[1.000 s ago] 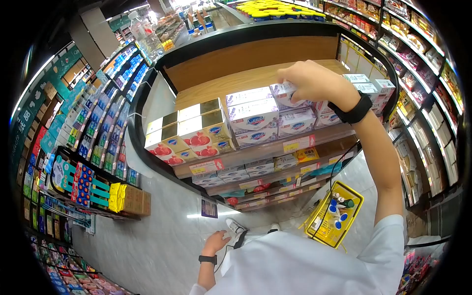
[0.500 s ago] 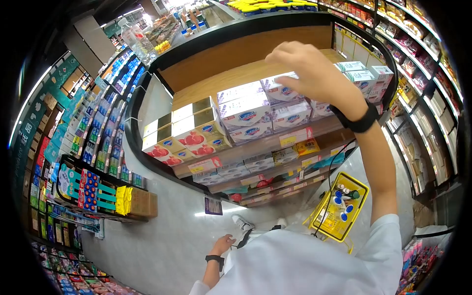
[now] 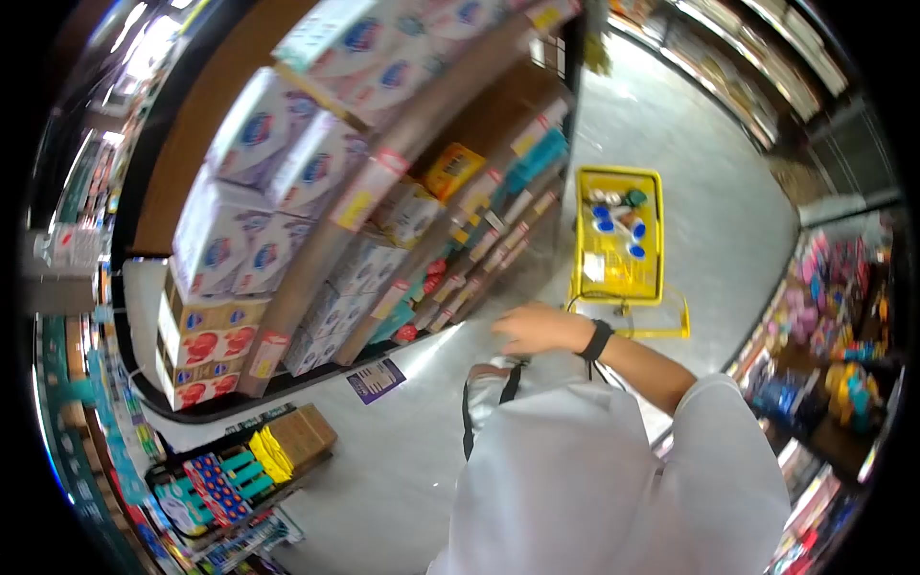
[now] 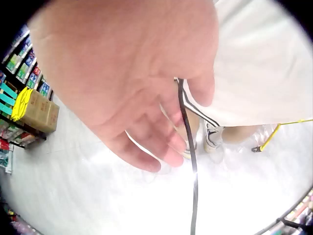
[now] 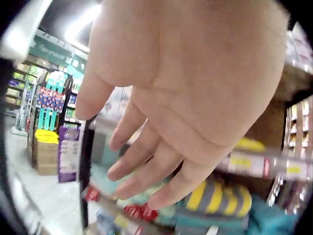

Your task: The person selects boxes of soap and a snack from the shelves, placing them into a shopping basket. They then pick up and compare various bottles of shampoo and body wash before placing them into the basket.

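My right hand (image 3: pixel 530 329) hangs lowered in front of my white shirt, fingers loose, holding nothing; a black band sits on its wrist. The right wrist view shows the same right hand (image 5: pixel 146 166) with relaxed fingers, blurred lower shelves behind it. My left hand (image 4: pixel 146 127) is hidden by my body in the head view. In the left wrist view its fingers hang loose above the pale floor, a black cable (image 4: pixel 191 161) running past them. White and blue soap boxes (image 3: pixel 259 163) fill the curved shelf at upper left.
A yellow shopping basket (image 3: pixel 579 230) stands on the floor ahead, holding blue-capped bottles (image 3: pixel 613 218). Boxes with red fruit prints (image 3: pixel 196 350) sit at the shelf end. A cardboard box (image 3: pixel 302 436) stands by the left display. My shoe (image 4: pixel 212 136) shows below.
My right hand has left the soap boxes on the upper shelf and dropped to waist height, empty. My head has tilted down and to the right toward the basket.
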Motion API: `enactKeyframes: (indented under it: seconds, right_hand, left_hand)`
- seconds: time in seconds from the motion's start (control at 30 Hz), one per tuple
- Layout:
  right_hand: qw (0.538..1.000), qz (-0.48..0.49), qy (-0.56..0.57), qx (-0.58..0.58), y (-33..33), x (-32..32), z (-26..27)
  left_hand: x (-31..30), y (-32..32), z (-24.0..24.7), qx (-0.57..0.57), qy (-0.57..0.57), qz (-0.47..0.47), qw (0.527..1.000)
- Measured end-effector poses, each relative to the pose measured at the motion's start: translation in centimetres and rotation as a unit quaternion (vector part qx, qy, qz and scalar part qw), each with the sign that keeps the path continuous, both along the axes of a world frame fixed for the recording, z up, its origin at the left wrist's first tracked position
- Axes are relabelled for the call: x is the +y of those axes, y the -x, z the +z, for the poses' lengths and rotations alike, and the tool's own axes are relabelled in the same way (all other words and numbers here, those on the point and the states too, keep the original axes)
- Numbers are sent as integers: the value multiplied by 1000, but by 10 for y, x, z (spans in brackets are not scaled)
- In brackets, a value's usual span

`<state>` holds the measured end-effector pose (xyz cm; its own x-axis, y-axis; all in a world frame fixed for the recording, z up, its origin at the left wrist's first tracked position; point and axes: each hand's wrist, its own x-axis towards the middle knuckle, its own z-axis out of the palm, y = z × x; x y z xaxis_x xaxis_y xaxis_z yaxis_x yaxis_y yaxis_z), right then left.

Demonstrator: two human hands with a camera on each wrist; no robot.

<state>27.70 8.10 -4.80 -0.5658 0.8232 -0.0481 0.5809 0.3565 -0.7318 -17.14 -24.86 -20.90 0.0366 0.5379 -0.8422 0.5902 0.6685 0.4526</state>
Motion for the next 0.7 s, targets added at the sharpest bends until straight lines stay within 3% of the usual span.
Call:
enactKeyframes:
  seconds: [0.03, 0.13, 0.17, 0.2, 0.23, 0.27, 0.3, 0.33, 0.37, 0.43, 0.5, 0.6, 0.7]
  right_hand:
    - [999, -23, 33, -5, -15, -27, -37]
    - [953, -73, 140, -260, -62, -88, -64]
    - [946, -112, 122, -277, -76, -106, -55]
    - [957, -166, 93, -220, -88, -125, -78]
    - [955, -169, 94, -226, -99, -147, -98]
    - [946, -246, 140, -155, -108, -164, -106]
    - [926, -319, 183, -82, -118, -183, -117]
    - [901, -388, 188, -40, -127, -212, -151]
    - [870, -454, 191, 2, -135, -247, -183]
    - [775, -492, 392, 62, -154, -307, -196]
    - [702, -534, 469, 55, -153, -355, -171]
    - [692, -529, 491, 28, -155, -424, -162]
    - [669, -559, 490, 18, -152, -469, -157]
  left_hand:
    - [2, 4, -1, 0, -2, -21, 1000]
    - [27, 14, -14, -2, -23, -85, 996]
    - [39, 18, -19, -8, -57, -125, 991]
    - [54, 21, -23, -18, -118, -188, 975]
    - [71, 26, -25, -25, -196, -259, 945]
    - [86, 30, -31, -32, -278, -319, 906]
    - [101, 32, -41, -23, -280, -307, 909]
    - [111, 40, -72, -7, -165, -159, 973]
    - [125, 52, -99, 7, -40, -6, 999]
    - [155, 25, -90, 99, -144, -155, 972]
    - [173, -3, -85, 5, -180, -155, 971]
    - [180, -85, -19, -27, -238, -169, 956]
    - [146, -114, -15, -115, -259, -87, 955]
